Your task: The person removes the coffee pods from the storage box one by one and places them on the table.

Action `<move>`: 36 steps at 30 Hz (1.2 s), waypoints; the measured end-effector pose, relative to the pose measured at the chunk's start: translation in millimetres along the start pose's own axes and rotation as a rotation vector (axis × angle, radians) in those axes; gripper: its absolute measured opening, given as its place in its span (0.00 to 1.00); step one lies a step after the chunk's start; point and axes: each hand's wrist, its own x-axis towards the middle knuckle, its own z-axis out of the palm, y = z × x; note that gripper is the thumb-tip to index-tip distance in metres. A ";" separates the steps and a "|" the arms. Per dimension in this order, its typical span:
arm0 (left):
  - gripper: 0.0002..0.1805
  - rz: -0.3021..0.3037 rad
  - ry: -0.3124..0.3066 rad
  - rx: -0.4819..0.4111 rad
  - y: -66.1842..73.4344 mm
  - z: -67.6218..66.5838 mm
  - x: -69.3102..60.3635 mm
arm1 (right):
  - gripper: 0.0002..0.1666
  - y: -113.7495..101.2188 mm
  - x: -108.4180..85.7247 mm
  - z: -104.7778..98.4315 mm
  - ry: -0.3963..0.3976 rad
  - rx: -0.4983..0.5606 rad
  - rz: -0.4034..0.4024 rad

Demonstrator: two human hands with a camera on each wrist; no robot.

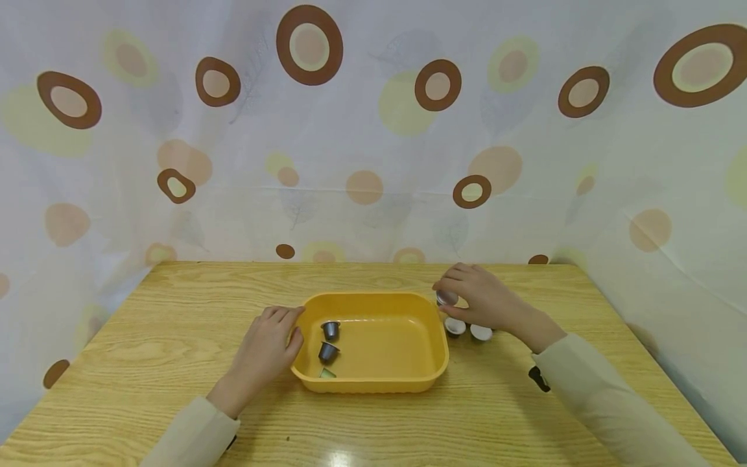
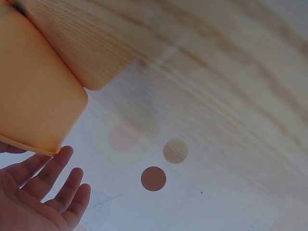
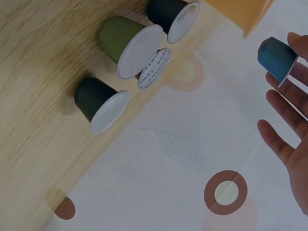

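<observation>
A yellow plastic tub stands on the table. My left hand rests at its left rim, fingers fairly straight, fingertips touching the edge. Inside the tub lie two dark coffee capsules and a partly hidden green one. Just beyond the tub's right rim, my right hand pinches a blue coffee capsule between thumb and fingers, held up off the table. Below that hand several capsules stand on the table, among them an olive-green one and a dark green one.
The wooden table reaches back to a patterned curtain that also hangs along both sides. A small black object shows beside the right sleeve. The tub's corner appears near the capsules in the right wrist view.
</observation>
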 end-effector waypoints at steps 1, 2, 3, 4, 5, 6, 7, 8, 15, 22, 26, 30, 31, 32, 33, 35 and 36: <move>0.18 0.001 0.001 0.001 -0.2 0.1 0.0 | 0.16 1.0 -1.9 0.2 0.002 -0.002 0.004; 0.18 0.002 0.002 0.000 -0.3 0.2 0.0 | 0.16 1.9 -3.9 0.4 0.002 -0.002 0.008; 0.18 0.002 0.003 0.000 -0.5 0.3 0.0 | 0.16 2.6 -5.8 0.4 0.000 -0.001 0.013; 0.18 0.002 0.003 -0.001 -0.7 0.5 0.0 | 0.16 3.2 -7.8 0.6 -0.004 -0.004 0.019; 0.18 0.001 0.003 -0.001 -0.8 0.6 0.1 | 0.15 3.6 -9.8 0.6 -0.008 -0.005 0.026; 0.18 0.001 0.003 -0.002 -0.9 0.6 0.1 | 0.15 4.0 -11.9 0.5 -0.015 -0.006 0.035; 0.18 0.002 0.003 -0.003 -1.0 0.7 0.0 | 0.15 4.2 -13.9 0.2 -0.023 -0.006 0.044; 0.18 0.001 0.003 -0.004 -1.1 0.9 0.0 | 0.15 4.4 -16.1 -0.2 -0.031 -0.006 0.053; 0.18 -0.002 0.001 0.003 -1.7 1.9 0.5 | 0.16 6.4 -30.7 -1.6 -0.066 -0.001 0.110; 0.19 -0.001 0.001 -0.001 -1.9 2.3 0.0 | 0.18 9.1 -44.7 -0.3 -0.091 -0.003 0.158; 0.19 -0.006 -0.002 0.001 -2.1 2.5 0.0 | 0.18 10.3 -52.0 -0.3 -0.086 -0.022 0.165; 0.19 -0.003 -0.002 0.003 -2.1 3.1 -0.4 | 0.19 11.9 -59.5 -0.8 -0.062 -0.036 0.154; 0.19 -0.002 -0.002 0.004 -2.1 3.3 -0.4 | 0.19 12.5 -61.2 -0.9 -0.054 -0.038 0.147; 0.19 0.000 -0.001 0.002 -2.0 3.4 -0.5 | 0.19 13.0 -62.9 -1.1 -0.048 -0.038 0.143; 0.19 0.001 0.000 0.001 -2.1 3.5 -0.6 | 0.19 13.7 -64.7 -1.1 -0.044 -0.038 0.142; 0.19 0.003 0.003 -0.001 -2.2 3.8 -0.8 | 0.20 15.2 -68.5 -1.0 -0.044 -0.043 0.143; 0.19 0.005 0.004 -0.002 -2.3 3.9 -0.9 | 0.20 15.8 -70.4 -1.0 -0.048 -0.043 0.147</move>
